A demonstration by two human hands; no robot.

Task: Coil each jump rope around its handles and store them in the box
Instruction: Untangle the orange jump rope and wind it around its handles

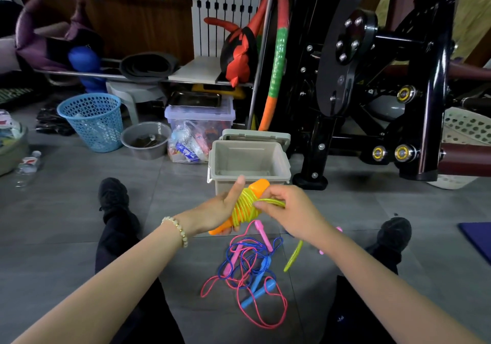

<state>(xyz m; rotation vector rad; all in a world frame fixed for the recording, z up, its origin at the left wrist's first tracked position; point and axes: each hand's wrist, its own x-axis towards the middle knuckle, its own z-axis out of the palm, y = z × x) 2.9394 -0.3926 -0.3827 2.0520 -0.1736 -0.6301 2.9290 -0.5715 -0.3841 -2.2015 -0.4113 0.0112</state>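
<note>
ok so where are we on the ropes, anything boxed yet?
Nothing boxed: the grey box is empty. In hand: the left hand grips the orange handles with the yellow rope mostly coiled round them; the right hand pinches the loose part. Left: the pink rope and blue rope, tangled together on the floor, uncoiled.

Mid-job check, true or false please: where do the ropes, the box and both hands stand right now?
1. The grey box is open with no rope inside. True.
2. The right hand hangs free. False: it pinches the yellow rope.
3. The left hand holds the orange handles, with yellow rope wound round them. True.
4. The pink rope and the blue rope are already coiled. False: both lie loose and tangled on the floor.
</note>
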